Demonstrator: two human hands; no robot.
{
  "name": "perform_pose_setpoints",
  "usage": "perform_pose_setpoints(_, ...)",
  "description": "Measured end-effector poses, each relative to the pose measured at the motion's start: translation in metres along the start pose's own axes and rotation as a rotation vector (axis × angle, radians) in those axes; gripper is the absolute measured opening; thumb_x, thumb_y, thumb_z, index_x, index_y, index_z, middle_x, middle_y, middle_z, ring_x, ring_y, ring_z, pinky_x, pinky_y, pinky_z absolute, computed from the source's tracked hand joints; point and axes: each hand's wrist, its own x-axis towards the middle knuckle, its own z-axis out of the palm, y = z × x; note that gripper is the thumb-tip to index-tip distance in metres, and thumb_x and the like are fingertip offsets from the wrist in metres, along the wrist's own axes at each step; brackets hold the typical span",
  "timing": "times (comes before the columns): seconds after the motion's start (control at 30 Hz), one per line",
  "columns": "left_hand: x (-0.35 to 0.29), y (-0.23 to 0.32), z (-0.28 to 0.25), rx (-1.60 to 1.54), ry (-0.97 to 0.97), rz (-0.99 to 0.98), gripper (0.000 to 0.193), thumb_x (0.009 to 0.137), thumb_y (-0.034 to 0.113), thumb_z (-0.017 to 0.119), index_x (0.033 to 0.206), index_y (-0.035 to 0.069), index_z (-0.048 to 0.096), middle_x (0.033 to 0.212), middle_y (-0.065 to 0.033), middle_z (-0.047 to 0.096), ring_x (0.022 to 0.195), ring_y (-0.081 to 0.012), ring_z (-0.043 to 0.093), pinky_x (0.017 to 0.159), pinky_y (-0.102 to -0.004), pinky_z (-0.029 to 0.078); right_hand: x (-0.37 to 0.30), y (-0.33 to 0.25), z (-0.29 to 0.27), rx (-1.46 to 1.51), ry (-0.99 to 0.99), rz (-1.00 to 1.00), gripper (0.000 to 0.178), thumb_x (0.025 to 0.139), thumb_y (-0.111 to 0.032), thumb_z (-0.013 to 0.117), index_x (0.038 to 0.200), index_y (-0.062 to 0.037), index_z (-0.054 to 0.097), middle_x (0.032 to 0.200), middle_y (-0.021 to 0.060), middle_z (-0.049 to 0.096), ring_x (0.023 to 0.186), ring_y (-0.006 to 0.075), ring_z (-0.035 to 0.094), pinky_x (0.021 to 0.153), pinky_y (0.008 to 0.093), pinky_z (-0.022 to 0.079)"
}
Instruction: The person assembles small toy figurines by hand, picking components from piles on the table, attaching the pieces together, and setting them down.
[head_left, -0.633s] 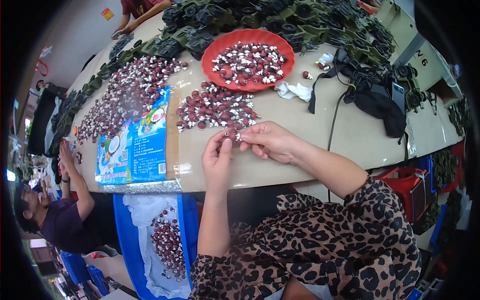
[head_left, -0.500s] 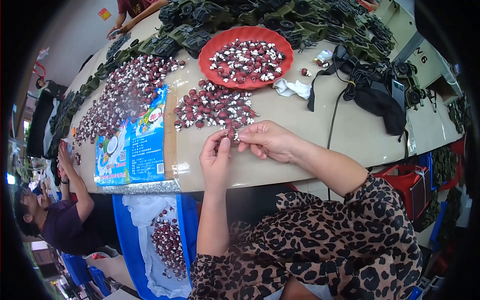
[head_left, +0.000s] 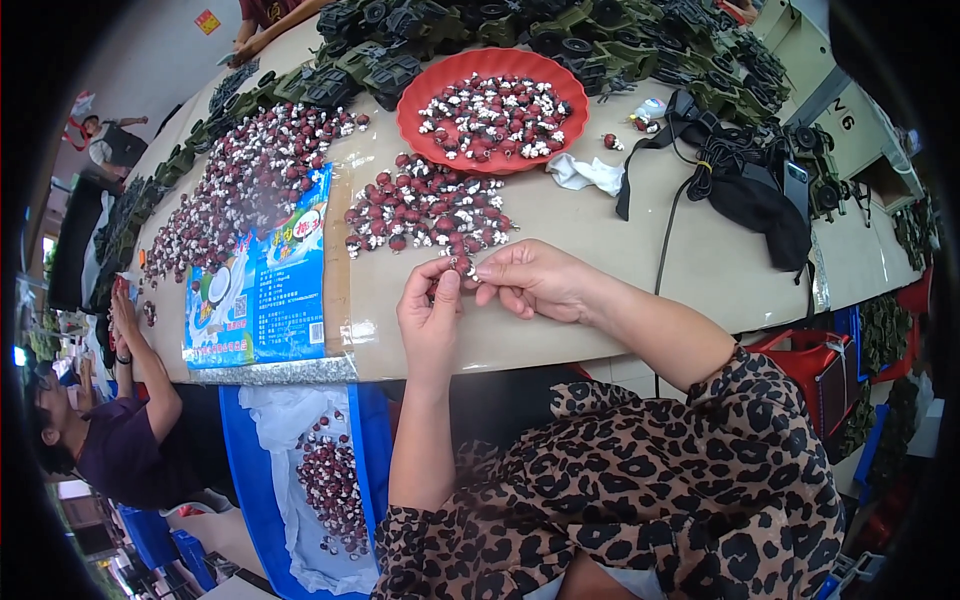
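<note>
Close together over the near table, my left hand point(head_left: 431, 305) and my right hand point(head_left: 535, 282) pinch one small dark-red and white piece point(head_left: 462, 265) between their fingertips. It looks like the round-headed little pieces around it, though fingers hide part of it. My left fingers hold its left side; my right thumb and forefinger meet its white end. Just beyond my hands spreads a loose pile of such pieces point(head_left: 425, 212). Behind that pile, a red scalloped bowl point(head_left: 414, 128) holds many more of them.
Left lies a blue printed plastic sheet point(head_left: 290, 290) beside a larger heap of pieces point(head_left: 245, 185). Green toy vehicles point(head_left: 390, 75) line the far side. Black straps and cables point(head_left: 735, 170) lie right. A lined blue crate point(head_left: 255, 480) stands below the edge. Another person point(head_left: 130, 435) sits left.
My hands stay nearly in place, still pinching the small piece. The view has shifted slightly. At the far left, a person in the background now stands more upright.
</note>
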Motion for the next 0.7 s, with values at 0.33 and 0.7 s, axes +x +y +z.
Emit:
perform_pose_setpoints(0.33,0.000,0.002,0.002,0.004,0.008,0.002,0.017,0.086,0.012,0.050,0.097,0.000,0.053,0.068,0.0014,0.051,0.053,-0.0008,0.035,0.046,-0.0145,0.027,0.000,0.001,0.000,-0.008,0.007,-0.012,0.020,0.085,-0.019,0.052,0.089,0.0001,0.056,0.068,0.0036,0.058,0.043,0.0036,0.046,0.036,0.0153,0.037)
perform_pose_setpoints(0.7,0.001,0.003,0.001,0.006,-0.043,0.013,0.024,0.089,0.015,0.044,0.106,0.000,0.052,0.062,0.0049,0.041,0.051,-0.0005,0.032,0.044,-0.0153,0.022,-0.003,0.001,0.010,-0.330,0.192,-0.215,0.018,0.081,-0.018,0.058,0.089,-0.0022,0.055,0.069,0.0012,0.057,0.046,0.0025,0.046,0.040,0.0151,0.036)
